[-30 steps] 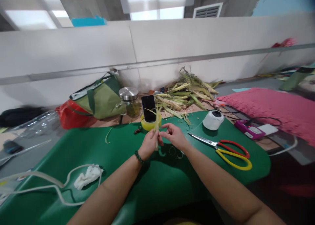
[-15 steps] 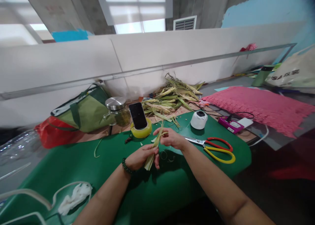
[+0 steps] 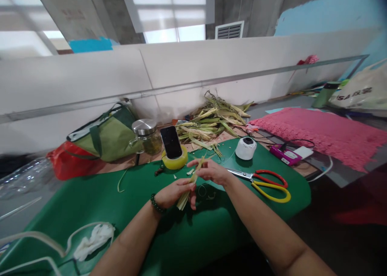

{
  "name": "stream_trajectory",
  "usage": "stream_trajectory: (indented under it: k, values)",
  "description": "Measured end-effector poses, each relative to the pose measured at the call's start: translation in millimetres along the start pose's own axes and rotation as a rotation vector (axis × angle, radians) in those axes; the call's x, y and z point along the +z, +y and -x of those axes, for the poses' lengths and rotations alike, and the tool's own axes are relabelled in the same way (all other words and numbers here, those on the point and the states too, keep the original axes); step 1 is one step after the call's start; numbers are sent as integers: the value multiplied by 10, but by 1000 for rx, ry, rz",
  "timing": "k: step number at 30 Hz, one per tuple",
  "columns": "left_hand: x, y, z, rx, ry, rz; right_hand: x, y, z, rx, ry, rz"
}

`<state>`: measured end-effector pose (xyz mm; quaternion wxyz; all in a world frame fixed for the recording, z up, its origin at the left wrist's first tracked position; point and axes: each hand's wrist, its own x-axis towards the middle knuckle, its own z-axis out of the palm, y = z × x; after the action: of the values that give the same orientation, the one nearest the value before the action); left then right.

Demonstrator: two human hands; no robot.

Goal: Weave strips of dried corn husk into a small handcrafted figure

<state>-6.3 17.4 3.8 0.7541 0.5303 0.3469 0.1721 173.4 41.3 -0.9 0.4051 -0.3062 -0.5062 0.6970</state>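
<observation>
A bundle of pale green dried husk strips, which look like corn husk (image 3: 183, 200), slants between my two hands over the green table mat. My left hand (image 3: 173, 194), with a dark bead bracelet at the wrist, is closed around the bundle's lower part. Fingers of my right hand (image 3: 214, 172) are bent at its upper end and pinch the strips there. Just right of that hand lie scissors (image 3: 253, 177) with one red and one yellow handle. A white cone of thread (image 3: 245, 148) stands behind them.
At the back lies a heap of loose husks (image 3: 216, 117). A phone (image 3: 171, 142) leans on a yellow tape roll (image 3: 175, 162), beside a lidded glass jug (image 3: 148, 141). Farther right are a purple power strip (image 3: 286, 155) and pink cloth (image 3: 317, 133); a crumpled white tissue (image 3: 94, 241) lies front left.
My right hand's fingers have shifted slightly along the upper end of the strips, whose tips sit lower. My left hand keeps its hold. The whole view has shifted a little.
</observation>
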Motion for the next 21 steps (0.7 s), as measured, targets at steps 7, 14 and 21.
stream_trajectory:
  k: [7,14,21]
  values:
    - [3,20,19,-9,-31,12,-25,100,-77,-101,168,-49]
    - [-45,51,53,-35,-50,-20,-34,70,-77,-217,277,-60]
    - [-136,30,73,-39,-174,-21,15,110,-68,-245,217,52]
